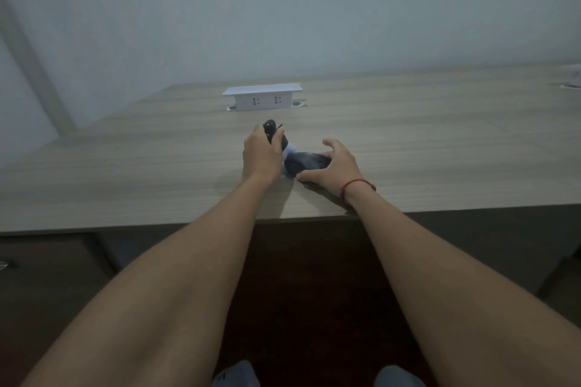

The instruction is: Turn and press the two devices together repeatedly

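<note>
My left hand (262, 155) grips a small black rounded object (269, 127), which sticks up above my fingers; its exact kind is too blurred to tell. A bit of pale blue-white material (290, 149) shows just right of that hand. My right hand (333, 165) lies over a dark flat object (306, 163) on the wooden table (440, 141), thumb at its near edge and fingers curled around its far side. A red string bracelet (356, 187) circles my right wrist. Both hands are close together near the table's middle.
A white raised socket box (262, 97) with two outlets stands on the table behind my hands, in front of a pale wall. The table's front edge (157, 226) runs across below my forearms. A dark cabinet (47, 276) stands low at the left.
</note>
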